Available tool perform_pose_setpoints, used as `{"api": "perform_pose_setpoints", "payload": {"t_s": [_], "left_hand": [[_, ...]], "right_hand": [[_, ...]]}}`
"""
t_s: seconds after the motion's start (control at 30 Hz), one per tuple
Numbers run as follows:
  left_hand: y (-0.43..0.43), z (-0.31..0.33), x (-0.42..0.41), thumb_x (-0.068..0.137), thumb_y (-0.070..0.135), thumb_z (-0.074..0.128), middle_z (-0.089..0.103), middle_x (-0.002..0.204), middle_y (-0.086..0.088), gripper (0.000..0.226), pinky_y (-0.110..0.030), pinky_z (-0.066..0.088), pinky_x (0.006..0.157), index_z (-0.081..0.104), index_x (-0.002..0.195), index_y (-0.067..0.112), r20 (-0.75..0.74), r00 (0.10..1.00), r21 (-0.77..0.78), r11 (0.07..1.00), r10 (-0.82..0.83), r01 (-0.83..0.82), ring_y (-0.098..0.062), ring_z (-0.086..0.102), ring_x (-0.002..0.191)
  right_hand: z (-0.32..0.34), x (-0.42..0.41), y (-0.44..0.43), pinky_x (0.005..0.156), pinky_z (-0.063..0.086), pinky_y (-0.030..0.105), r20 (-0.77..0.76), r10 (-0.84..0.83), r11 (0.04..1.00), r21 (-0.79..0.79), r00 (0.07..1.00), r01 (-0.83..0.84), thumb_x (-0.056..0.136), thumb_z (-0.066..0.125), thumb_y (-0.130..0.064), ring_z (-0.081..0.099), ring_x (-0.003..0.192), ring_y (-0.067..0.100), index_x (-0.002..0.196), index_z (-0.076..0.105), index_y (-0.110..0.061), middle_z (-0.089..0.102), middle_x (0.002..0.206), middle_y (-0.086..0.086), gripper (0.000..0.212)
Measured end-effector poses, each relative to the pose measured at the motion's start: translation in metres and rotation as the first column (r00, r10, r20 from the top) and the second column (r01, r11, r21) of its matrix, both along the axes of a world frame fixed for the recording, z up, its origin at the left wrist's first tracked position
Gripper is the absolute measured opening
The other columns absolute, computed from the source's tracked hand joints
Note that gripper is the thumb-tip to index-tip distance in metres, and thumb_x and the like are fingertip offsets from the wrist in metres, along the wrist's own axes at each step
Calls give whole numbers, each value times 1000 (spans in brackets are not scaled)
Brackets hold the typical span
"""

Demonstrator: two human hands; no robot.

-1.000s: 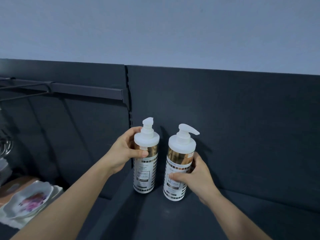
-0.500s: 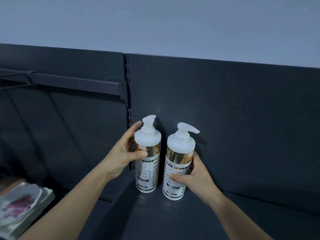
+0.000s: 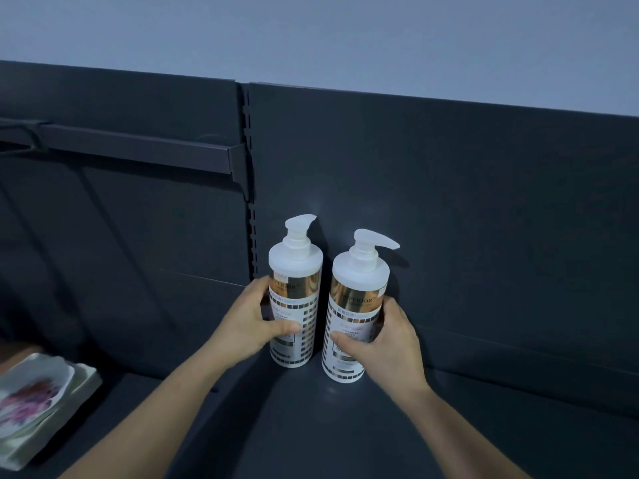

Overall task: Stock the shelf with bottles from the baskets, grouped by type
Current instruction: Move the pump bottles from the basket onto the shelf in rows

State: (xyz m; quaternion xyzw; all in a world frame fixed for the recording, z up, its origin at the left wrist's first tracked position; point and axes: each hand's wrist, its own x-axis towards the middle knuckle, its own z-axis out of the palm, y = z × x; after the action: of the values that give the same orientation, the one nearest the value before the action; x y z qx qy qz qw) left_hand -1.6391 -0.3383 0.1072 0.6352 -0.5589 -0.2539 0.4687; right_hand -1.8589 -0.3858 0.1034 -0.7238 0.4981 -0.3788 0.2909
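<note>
Head view looks down on two matching white pump bottles with gold bands, both standing upright on the dark shelf [image 3: 345, 426], close against its back panel [image 3: 466, 219]. The left bottle [image 3: 297, 271] sits a little farther in, the right bottle [image 3: 359, 288] just beside it with a narrow gap between. The left hand [image 3: 252, 328] wraps the left bottle at label height, thumb across the front and fingers curled round its left side. The right hand [image 3: 387, 340] grips the right bottle the same way from the right, thumb on the label.

By my reading, this pair is placed and grouped as one type; only the letting go is left. Apart from these two, the visible shelf holds no bottles, so stocking looks early. No baskets are in view, so I cannot tell how many bottles remain. Patterned dishes [image 3: 34, 392] lie on the neighbouring shelf at far left.
</note>
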Motion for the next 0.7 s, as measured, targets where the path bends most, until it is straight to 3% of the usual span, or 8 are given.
{"api": "perform_pose_setpoints", "payload": {"t_s": [0.17, 0.3, 0.37, 0.43, 0.5, 0.6, 0.7], "left_hand": [[-1, 0, -1, 70, 17, 84, 58, 124, 7, 59, -29, 46, 96, 50, 108, 46, 9, 1000, -3, 1000, -18, 18, -5, 55, 115], [6, 2, -6, 73, 18, 82, 59, 122, 17, 59, -17, 43, 87, 48, 110, 48, 37, 999, -7, 1000, -16, 16, 6, 54, 111], [15, 4, -8, 72, 19, 83, 59, 121, 19, 63, -22, 45, 93, 48, 115, 48, 85, 996, 5, 1000, -7, 6, 5, 55, 112], [29, 4, -9, 72, 23, 83, 57, 127, 14, 68, -31, 46, 101, 48, 128, 40, 169, 985, 38, 998, 35, -42, -2, 54, 117], [48, 4, -11, 78, 28, 79, 49, 135, 7, 76, -33, 40, 107, 39, 143, 25, 301, 947, 86, 986, 110, -142, -9, 47, 125], [85, 5, -15, 86, 34, 69, 45, 139, 3, 68, -23, 35, 106, 40, 145, 16, 484, 853, 95, 957, 195, -272, -13, 44, 128], [132, 1, -19, 89, 39, 65, 47, 139, 3, 62, -26, 37, 106, 45, 142, 14, 595, 764, 91, 924, 249, -372, -15, 45, 127]], "right_hand": [[-4, 0, 0, 88, 54, 33, 11, 3, 1000, -6, 1000, -3, 62, 87, -41, 59, 103, 6, 113, 50, -27, 61, 110, -13, 64], [-7, -3, 5, 94, 52, 36, 44, 8, 1000, -3, 999, -8, 60, 88, -45, 56, 113, 8, 129, 45, -26, 58, 123, -13, 84], [-6, -5, 13, 90, 51, 32, 50, -40, 998, -39, 998, 42, 58, 88, -49, 54, 110, 9, 128, 45, -22, 53, 122, -9, 86], [-5, -10, 25, 80, 48, 27, 68, -114, 986, -117, 991, 122, 61, 86, -49, 53, 98, 10, 114, 47, -20, 52, 109, -7, 72], [-6, -15, 40, 73, 45, 25, 79, -105, 971, -209, 991, 120, 68, 83, -46, 52, 86, 8, 102, 46, -23, 51, 95, -10, 55], [-10, -16, 62, 71, 45, 23, 4, 47, 947, -318, 999, -43, 75, 77, -40, 54, 83, 5, 94, 52, -24, 53, 88, -15, 36], [-15, -11, 86, 82, 50, 29, -146, 231, 900, -345, 962, -268, 81, 74, -33, 58, 94, 9, 105, 62, -19, 62, 99, -9, 31]]}}
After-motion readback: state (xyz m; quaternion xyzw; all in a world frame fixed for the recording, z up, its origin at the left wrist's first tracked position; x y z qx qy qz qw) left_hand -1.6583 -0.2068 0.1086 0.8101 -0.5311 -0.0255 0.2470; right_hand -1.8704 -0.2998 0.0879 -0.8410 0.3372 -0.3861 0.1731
